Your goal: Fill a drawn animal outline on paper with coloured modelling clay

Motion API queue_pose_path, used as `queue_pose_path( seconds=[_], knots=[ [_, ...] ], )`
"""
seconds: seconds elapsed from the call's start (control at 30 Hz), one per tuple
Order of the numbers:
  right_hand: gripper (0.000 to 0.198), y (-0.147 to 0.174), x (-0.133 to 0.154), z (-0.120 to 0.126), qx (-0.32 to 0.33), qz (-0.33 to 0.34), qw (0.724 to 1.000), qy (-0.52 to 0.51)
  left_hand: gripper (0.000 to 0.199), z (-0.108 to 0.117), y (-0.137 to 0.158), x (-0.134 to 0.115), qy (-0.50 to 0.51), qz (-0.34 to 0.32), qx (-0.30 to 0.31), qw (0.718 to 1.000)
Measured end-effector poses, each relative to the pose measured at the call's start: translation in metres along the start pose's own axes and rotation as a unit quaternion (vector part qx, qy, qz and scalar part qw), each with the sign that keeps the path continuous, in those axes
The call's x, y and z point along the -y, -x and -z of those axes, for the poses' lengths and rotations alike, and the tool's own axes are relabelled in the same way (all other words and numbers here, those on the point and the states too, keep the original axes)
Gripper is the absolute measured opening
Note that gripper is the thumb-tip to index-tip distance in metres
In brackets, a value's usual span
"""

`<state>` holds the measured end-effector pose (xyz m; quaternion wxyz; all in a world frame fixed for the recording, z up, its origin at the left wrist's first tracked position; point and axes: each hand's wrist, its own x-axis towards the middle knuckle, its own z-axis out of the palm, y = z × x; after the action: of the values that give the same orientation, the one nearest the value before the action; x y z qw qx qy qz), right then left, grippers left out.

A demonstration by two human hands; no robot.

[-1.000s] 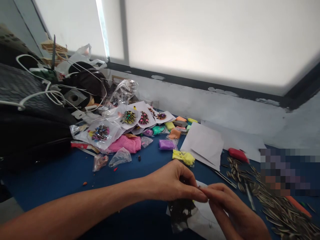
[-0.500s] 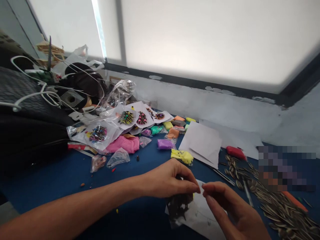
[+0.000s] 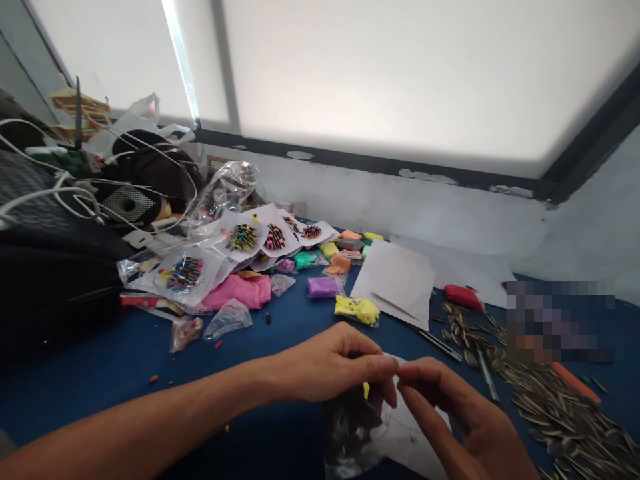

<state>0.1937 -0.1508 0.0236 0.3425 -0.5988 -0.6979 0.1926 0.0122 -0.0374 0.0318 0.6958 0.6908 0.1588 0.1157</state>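
My left hand (image 3: 345, 363) is closed, its thumb and fingers pinched together above a white paper sheet (image 3: 410, 437). Right beside it, the thumb and forefinger of my right hand (image 3: 457, 413) are brought close together, and the two hands' fingertips meet. Whatever sits between them is too small to make out. Under my left hand lies a clear plastic bag (image 3: 350, 433) with dark contents, partly hidden. A bit of yellow clay (image 3: 367, 390) shows beneath the left fingers. Faint drawn lines mark the sheet.
Striped sunflower seeds (image 3: 555, 413) spread on the right, with a red clay pack (image 3: 464, 297) behind. Blank papers (image 3: 395, 277), yellow clay (image 3: 357, 310) and a purple pack (image 3: 325, 287) lie ahead. Seed-decorated sheets (image 3: 215, 280) and a black bag (image 3: 55, 267) fill the left.
My fingertips have come together from a small gap. The left fingers have curled lower over the bag, and the view has shifted slightly to the right.
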Motion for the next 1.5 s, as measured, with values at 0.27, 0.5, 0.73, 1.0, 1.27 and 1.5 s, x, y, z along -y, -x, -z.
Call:
queue_pose_path(
  seconds=[0.27,0.5,0.73,1.0,1.27,1.5],
  knots=[
    [0.008,-0.002,0.007,0.002,-0.067,0.042,0.996,0.030,0.036,-0.001,-0.001,0.005,0.060,0.044,-0.014,0.997],
    [0.003,0.001,0.011,-0.002,-0.006,0.040,0.998,0.043,0.058,-0.009,0.002,0.006,-0.013,0.049,0.028,0.998],
    [0.015,0.002,0.014,-0.002,0.004,0.010,1.000,0.017,0.063,-0.009,0.007,0.001,-0.064,0.025,0.039,0.997],
    [0.009,0.001,0.011,0.006,-0.054,0.009,0.998,0.006,0.047,-0.007,0.004,-0.005,-0.076,0.033,-0.013,0.996],
    [0.009,0.005,0.011,0.003,-0.033,0.022,0.999,0.033,0.029,-0.007,0.001,0.007,-0.003,0.055,-0.013,0.998],
    [0.003,0.005,0.014,0.003,-0.047,0.035,0.998,0.003,0.033,-0.007,0.002,0.004,-0.027,0.057,-0.021,0.998]
  ],
)
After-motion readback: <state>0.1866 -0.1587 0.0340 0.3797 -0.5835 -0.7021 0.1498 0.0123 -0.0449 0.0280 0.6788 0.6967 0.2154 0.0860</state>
